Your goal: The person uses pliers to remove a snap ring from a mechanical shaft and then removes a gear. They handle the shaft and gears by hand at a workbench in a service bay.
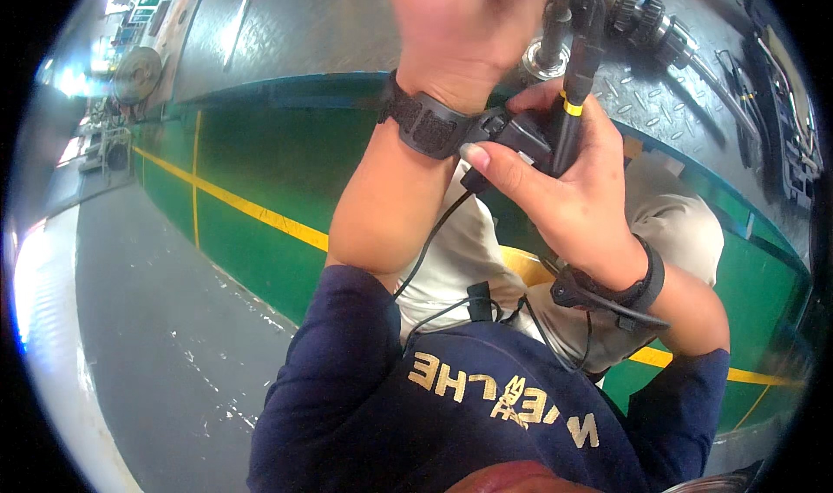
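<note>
From where I stand, I see a person sitting at a metal bench (321,24) with both arms up in front. The left hand (468,24) is high up, over the edge of the bench. It is blurry and its fingers are out of sight, so I cannot tell if it is holding anything. A black strap (429,128) goes around the left wrist.

The right hand (573,180) is grasping a small black box (525,137) right next to that strap. The thumb is on the near side of the box, and the fingers go around the far side. I can't tell if the box is joined to the strap. A thin black wire (429,237) hangs from near the box down to the lap.

A black rod (583,50) with a yellow ring (572,108) runs down to the right hand. I cannot tell if the hand is touching it. Another black strap (646,276) is on the right wrist.

A metal shaft with gears (638,16) lies on the bumpy bench top, past the right hand. The bench has a green side (260,146) with yellow lines. The person wears a dark blue shirt (373,423) and light trousers (681,233).
</note>
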Demonstrator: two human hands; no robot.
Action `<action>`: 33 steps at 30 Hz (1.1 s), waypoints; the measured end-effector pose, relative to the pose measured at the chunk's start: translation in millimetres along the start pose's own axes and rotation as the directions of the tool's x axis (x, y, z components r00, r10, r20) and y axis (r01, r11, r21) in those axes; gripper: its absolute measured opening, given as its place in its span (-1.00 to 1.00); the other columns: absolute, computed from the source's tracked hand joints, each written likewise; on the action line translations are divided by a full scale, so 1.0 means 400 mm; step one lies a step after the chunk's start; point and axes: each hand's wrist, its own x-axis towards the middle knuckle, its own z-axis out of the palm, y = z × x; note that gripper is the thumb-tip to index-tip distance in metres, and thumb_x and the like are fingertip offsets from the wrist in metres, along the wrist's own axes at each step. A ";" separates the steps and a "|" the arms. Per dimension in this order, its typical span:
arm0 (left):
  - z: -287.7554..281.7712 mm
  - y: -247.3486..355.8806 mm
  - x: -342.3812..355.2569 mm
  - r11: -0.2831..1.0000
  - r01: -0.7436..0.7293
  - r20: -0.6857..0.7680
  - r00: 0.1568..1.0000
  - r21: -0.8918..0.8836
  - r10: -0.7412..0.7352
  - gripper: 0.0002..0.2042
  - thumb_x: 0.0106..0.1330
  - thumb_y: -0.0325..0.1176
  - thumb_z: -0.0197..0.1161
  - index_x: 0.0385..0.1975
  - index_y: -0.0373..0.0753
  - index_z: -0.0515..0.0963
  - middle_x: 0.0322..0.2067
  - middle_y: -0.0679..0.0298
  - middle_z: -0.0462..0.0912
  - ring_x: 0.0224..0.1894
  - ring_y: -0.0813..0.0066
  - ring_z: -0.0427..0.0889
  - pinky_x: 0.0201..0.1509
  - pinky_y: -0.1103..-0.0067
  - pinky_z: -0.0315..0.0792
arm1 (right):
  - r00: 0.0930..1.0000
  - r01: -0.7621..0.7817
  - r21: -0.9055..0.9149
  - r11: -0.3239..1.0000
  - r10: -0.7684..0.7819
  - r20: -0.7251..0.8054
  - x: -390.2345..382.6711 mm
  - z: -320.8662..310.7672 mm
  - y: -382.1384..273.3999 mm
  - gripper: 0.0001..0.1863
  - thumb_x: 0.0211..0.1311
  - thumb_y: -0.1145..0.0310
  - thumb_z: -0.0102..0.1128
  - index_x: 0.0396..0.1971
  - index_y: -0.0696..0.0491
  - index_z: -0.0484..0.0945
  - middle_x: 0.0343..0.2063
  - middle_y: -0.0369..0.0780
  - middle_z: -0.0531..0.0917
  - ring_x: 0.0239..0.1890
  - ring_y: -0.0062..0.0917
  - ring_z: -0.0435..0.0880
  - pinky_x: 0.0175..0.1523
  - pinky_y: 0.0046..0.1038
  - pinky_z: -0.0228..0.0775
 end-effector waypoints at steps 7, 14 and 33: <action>0.010 -0.026 -0.001 0.627 -0.375 0.124 0.905 0.683 0.407 -0.80 0.63 -0.32 0.03 0.03 -0.29 0.48 -0.40 0.26 0.65 -0.52 0.67 0.46 -0.43 0.71 0.43 | 0.997 0.076 -0.043 0.996 -0.077 -0.008 -0.009 -0.009 0.000 -0.52 0.15 0.46 0.57 -0.05 0.19 0.44 -0.30 -0.27 0.63 -0.27 -0.69 0.64 -0.16 -0.60 0.53; -0.021 -0.013 0.011 0.326 -0.318 0.190 0.910 0.890 0.369 -0.79 0.64 -0.30 0.04 -0.05 -0.31 0.53 -0.35 0.35 0.65 -0.34 0.73 0.50 -0.25 0.73 0.40 | 0.998 0.058 -0.061 0.996 -0.058 0.003 -0.009 -0.008 -0.005 -0.56 0.15 0.48 0.53 -0.08 0.20 0.44 -0.26 -0.25 0.61 -0.21 -0.65 0.64 -0.08 -0.54 0.54; -0.021 -0.035 -0.012 0.632 0.074 -0.184 0.977 0.771 0.110 -0.76 0.63 -0.22 0.08 -0.07 -0.25 0.59 -0.31 0.39 0.67 -0.32 0.76 0.50 -0.20 0.74 0.41 | 1.000 -0.002 -0.104 0.995 0.000 -0.016 0.026 -0.022 0.007 -0.55 0.23 0.53 0.44 0.06 0.21 0.45 -0.16 -0.23 0.63 -0.14 -0.62 0.63 0.00 -0.51 0.51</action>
